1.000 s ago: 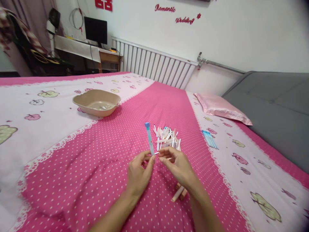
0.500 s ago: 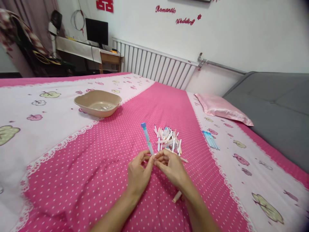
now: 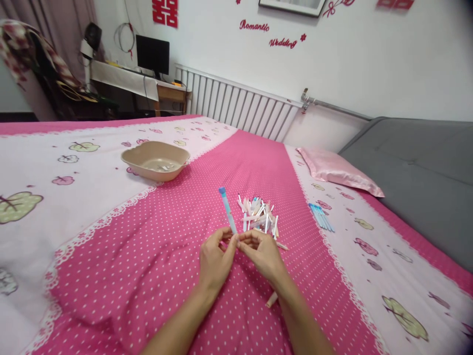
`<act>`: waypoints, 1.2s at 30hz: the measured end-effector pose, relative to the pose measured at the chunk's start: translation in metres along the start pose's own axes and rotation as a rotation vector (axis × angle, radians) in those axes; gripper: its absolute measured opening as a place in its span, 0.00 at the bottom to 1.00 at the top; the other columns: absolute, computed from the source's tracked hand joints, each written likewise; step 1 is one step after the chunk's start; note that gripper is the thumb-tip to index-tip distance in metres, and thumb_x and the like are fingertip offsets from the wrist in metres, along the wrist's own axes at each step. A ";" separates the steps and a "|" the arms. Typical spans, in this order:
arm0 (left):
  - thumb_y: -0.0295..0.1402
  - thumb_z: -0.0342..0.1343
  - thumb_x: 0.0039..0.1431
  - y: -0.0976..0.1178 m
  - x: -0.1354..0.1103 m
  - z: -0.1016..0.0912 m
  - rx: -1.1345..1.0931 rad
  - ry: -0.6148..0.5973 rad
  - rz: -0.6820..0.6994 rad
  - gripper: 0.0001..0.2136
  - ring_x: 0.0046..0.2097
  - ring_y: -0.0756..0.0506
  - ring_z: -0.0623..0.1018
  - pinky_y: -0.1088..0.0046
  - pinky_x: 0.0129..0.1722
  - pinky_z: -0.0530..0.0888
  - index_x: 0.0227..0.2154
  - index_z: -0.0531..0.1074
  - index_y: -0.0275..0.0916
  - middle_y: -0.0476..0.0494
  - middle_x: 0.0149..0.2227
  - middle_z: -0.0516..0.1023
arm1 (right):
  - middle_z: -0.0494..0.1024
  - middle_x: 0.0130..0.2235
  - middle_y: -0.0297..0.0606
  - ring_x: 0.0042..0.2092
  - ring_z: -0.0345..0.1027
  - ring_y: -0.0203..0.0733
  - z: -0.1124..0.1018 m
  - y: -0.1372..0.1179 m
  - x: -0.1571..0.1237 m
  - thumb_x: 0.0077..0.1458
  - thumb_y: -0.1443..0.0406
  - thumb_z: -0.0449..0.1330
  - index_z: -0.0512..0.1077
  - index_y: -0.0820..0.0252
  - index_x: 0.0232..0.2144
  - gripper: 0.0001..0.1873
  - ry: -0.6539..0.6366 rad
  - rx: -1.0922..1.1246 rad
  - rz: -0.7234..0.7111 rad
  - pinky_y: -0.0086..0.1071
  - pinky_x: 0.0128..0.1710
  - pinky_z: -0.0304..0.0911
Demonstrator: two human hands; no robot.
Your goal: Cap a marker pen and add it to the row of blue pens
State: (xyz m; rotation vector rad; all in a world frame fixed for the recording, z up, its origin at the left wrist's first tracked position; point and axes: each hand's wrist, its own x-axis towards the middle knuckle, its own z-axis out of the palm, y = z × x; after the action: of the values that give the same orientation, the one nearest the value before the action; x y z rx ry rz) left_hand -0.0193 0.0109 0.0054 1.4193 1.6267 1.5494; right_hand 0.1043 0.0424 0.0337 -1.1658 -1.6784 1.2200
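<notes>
My left hand point(image 3: 214, 259) pinches the lower end of a light blue pen point(image 3: 227, 211) with a blue cap, which points up and away from me. My right hand point(image 3: 263, 254) meets it fingertip to fingertip, its fingers closed on that same lower end; any small part between them is hidden. Just beyond my hands lies a heap of white and pale pink pen parts point(image 3: 258, 215) on the pink dotted bedspread point(image 3: 155, 246). One more pale piece point(image 3: 271, 299) lies beside my right wrist.
A tan plastic basin point(image 3: 155, 160) with a few small bits inside sits far left on the bed. A row of finished blue pens point(image 3: 320, 216) lies to the right. A pink pillow point(image 3: 338, 170), grey headboard point(image 3: 417, 172), radiator and desk stand behind.
My right fingers closed in against my left fingertips at the pen's lower end. The pen tilted slightly left. The view rose a little.
</notes>
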 end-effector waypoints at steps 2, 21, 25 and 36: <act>0.40 0.52 0.56 0.000 0.001 0.000 -0.016 -0.005 -0.005 0.12 0.34 0.46 0.77 0.70 0.34 0.73 0.37 0.73 0.38 0.44 0.34 0.79 | 0.78 0.30 0.42 0.32 0.73 0.43 0.002 0.001 0.000 0.45 0.56 0.63 0.73 0.63 0.29 0.14 0.016 0.009 -0.021 0.35 0.35 0.68; 0.42 0.44 0.59 -0.031 -0.004 0.010 0.810 -0.043 0.253 0.27 0.62 0.34 0.57 0.54 0.59 0.58 0.53 0.63 0.25 0.25 0.59 0.61 | 0.79 0.34 0.45 0.36 0.73 0.46 -0.070 0.068 -0.017 0.47 0.51 0.58 0.75 0.65 0.35 0.23 0.664 -0.254 -0.002 0.37 0.38 0.67; 0.43 0.41 0.60 -0.034 -0.002 0.012 0.905 -0.097 0.235 0.29 0.63 0.33 0.56 0.54 0.60 0.56 0.56 0.61 0.23 0.24 0.59 0.59 | 0.79 0.38 0.48 0.39 0.72 0.49 -0.118 0.085 -0.044 0.47 0.52 0.57 0.75 0.67 0.37 0.24 0.790 -0.347 0.074 0.38 0.42 0.63; 0.45 0.39 0.60 -0.029 -0.001 0.011 1.001 -0.120 0.247 0.29 0.61 0.34 0.60 0.56 0.59 0.55 0.55 0.62 0.25 0.25 0.58 0.63 | 0.79 0.36 0.52 0.38 0.71 0.54 -0.228 0.126 -0.094 0.45 0.58 0.59 0.77 0.67 0.39 0.22 1.077 -0.483 0.468 0.38 0.38 0.61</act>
State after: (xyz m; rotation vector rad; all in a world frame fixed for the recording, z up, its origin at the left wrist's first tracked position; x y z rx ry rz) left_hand -0.0190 0.0200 -0.0241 2.1998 2.3458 0.6785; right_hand 0.3736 0.0348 -0.0306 -2.0848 -0.8715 0.2198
